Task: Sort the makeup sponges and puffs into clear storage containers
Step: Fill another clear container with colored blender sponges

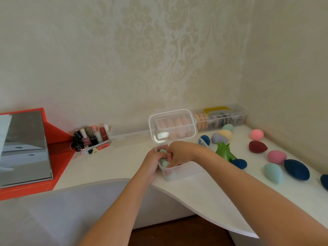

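Mint sponge (166, 164) in container (186, 170), right hand (179, 153) grip

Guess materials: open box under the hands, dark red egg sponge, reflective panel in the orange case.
Open box: clear rigid plastic, glossy; contents show through, lid glints. Dark red sponge: likely soft foam, matte; no highlights. Reflective panel: mirror glass or polished metal, can't tell which; reflects the room sharply.

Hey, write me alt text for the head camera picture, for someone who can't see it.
The left hand and right hand meet at an open clear container on a white table, tucking a mint sponge inside. Loose sponges in pink, maroon, navy and mint lie to the right; nail polish bottles and a red mirror box sit left.
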Demonstrator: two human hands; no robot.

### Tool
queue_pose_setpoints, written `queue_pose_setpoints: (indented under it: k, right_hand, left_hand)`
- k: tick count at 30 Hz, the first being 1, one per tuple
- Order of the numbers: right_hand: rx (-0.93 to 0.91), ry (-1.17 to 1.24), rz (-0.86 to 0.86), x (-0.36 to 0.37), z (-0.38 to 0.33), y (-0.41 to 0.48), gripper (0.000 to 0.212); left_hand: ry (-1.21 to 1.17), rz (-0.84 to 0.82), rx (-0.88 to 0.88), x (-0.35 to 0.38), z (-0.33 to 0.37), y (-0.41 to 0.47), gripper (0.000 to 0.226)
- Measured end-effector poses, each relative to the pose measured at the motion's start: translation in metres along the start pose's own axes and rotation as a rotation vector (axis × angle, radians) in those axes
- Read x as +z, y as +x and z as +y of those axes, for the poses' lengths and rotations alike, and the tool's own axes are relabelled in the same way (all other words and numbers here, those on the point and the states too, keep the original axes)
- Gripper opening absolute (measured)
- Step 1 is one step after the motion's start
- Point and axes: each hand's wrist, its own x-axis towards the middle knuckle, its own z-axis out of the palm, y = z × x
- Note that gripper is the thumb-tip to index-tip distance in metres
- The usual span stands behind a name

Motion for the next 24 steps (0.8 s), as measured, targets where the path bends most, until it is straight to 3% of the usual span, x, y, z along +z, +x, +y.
queue_pose_setpoints:
  k: [3,6,9,14,15,17,19,22,24]
  right_hand:
    - [0.023,-0.006,0.018,0.006,-0.002,0.004,0.044]
    - [0.066,-0.012,-0.03,0.01,-0.003,0.012,0.019]
    - [0.071,-0.022,-0.073,0.01,-0.003,0.015,0.025]
    - [0.024,0.449,-0.232,-0.01,0.003,-0.011,0.014]
    - [0.025,0.465,-0.221,-0.013,0.005,-0.017,0.021]
    - [0.023,0.454,-0.134,-0.016,0.009,-0.028,0.034]
    - [-0.003,0.449,0.059,-0.014,0.013,-0.039,0.035]
    - [0.003,0.439,0.419,-0.007,0.022,-0.062,0.017]
    - [0.033,0.387,0.549,-0.003,0.032,-0.081,0.003]
  left_hand:
    - [-0.025,-0.021,0.018,0.001,0.0,-0.001,0.041]
    - [-0.034,-0.055,0.027,0.001,0.001,-0.002,0.054]
    - [-0.019,-0.082,0.008,0.0,0.003,0.0,0.058]
    - [-0.004,-0.118,-0.038,-0.002,0.005,0.0,0.063]
    - [0.0,-0.111,-0.04,-0.003,0.004,0.001,0.065]
    - [0.016,-0.106,-0.031,-0.004,0.003,0.001,0.066]
    - [0.027,-0.107,-0.011,-0.003,0.003,0.0,0.06]
    - [0.043,-0.104,-0.004,-0.001,0.004,-0.003,0.051]
    - [0.042,-0.106,-0.006,0.0,0.004,-0.004,0.049]
